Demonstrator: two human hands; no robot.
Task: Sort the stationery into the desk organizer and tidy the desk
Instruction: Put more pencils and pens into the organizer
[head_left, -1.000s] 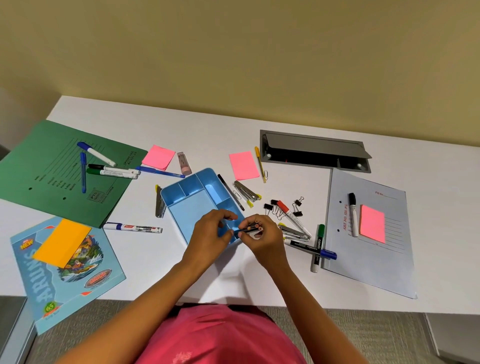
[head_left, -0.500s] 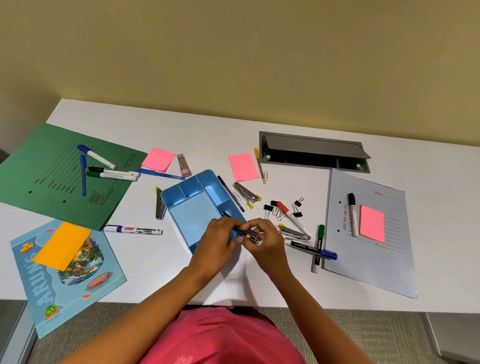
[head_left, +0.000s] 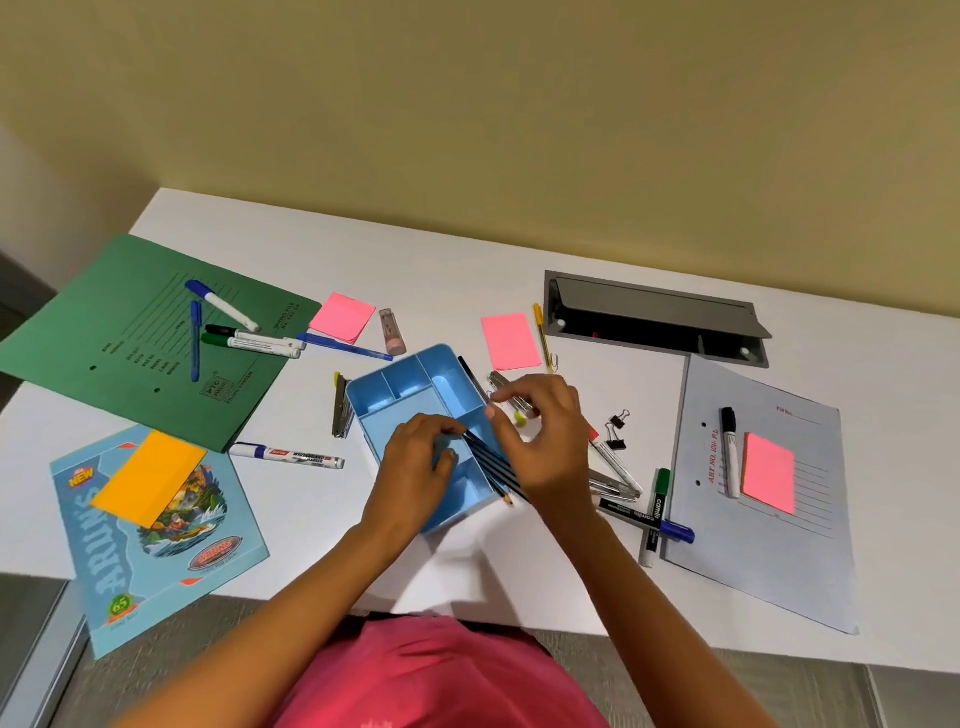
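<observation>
While left grip (head_left: 418, 460) is pinching pencils (head_left: 491, 465) at top end, we are steadying them along right-hand slot of organizer (head_left: 400, 410), tips poking over near wall. Right grip (head_left: 545, 436) is hovering spread above, holding nothing, likely freeing up for binder clips (head_left: 618, 418) on table (head_left: 441, 291).

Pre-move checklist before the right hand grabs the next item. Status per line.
1. Pencils seated in organizer: not ok, tips overhang its near rim.
2. Left hand controls pencils: ok, fingers pinch their far end.
3. Right hand free: ok, open, holding nothing.
4. Pencil tips touching desk: cannot tell.
5. Markers by right hand sorted: not ok, loose on desk.
</observation>
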